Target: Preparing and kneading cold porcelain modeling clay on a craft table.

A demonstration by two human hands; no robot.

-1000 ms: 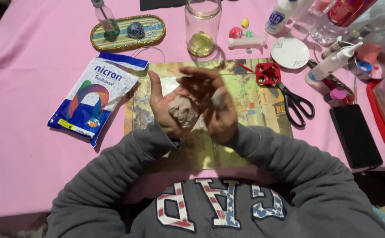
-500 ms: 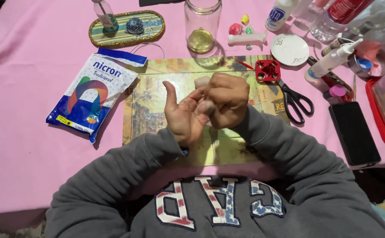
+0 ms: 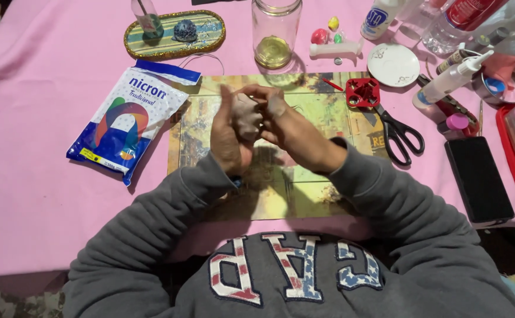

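Observation:
A lump of pale grey-brown clay (image 3: 247, 115) is pressed between both my hands above a yellowish printed mat (image 3: 310, 112). My left hand (image 3: 227, 136) stands upright with the clay against its palm and fingers. My right hand (image 3: 281, 118) closes over the clay from the right, its fingers curled around the top. Both grey sleeves reach in from the bottom of the view. Much of the clay is hidden by my fingers.
A blue-and-white clay bag (image 3: 129, 119) lies left of the mat. Behind are a glass jar (image 3: 275, 32) and an oval glitter tray (image 3: 174, 34). To the right lie black scissors (image 3: 400, 134), a red cutter (image 3: 363, 92), a black phone (image 3: 478, 180), glue bottles and a red tray (image 3: 514, 159).
My hands shifted slightly up the mat. The clay went from lying on my open left palm to being squeezed between both hands, the left hand turning upright.

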